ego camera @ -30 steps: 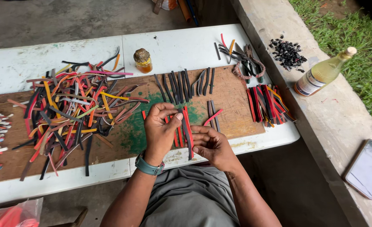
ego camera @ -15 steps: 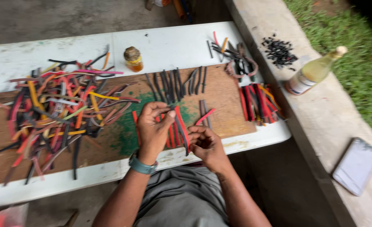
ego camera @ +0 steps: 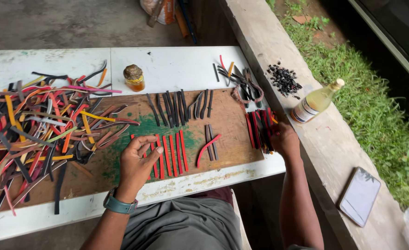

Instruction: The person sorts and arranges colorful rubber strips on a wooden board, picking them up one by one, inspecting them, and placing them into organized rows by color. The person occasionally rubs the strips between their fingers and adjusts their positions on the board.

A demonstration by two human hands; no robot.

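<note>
1. The left hand (ego camera: 138, 162) lies on the brown board (ego camera: 232, 120), fingers loosely curled and partly open, fingertips touching the left end of a row of red strips (ego camera: 169, 155).
2. It grips nothing that I can see; the strips lie flat, side by side, on a green patch of the board.
3. The right hand (ego camera: 284, 138) is stretched out to the board's right edge, resting on a bundle of red and black strips (ego camera: 259, 129).
4. Its fingers bend down over that bundle; whether they pinch a strip or only press on it I cannot tell.
5. Between the hands lie two dark strips and one curved red strip (ego camera: 206, 149), touched by neither hand.
6. A row of black strips (ego camera: 176, 105) lies farther up the board.
7. A big tangled heap of coloured strips (ego camera: 42, 129) covers the board's left part, well apart from both hands.
8. The board sits on a white surface (ego camera: 176, 65), where a small jar (ego camera: 134, 78) stands just past the board's far edge.
9. On the concrete ledge to the right stand a bottle (ego camera: 316, 101), a pile of black bits (ego camera: 284, 79) and a phone (ego camera: 359, 195).
</note>
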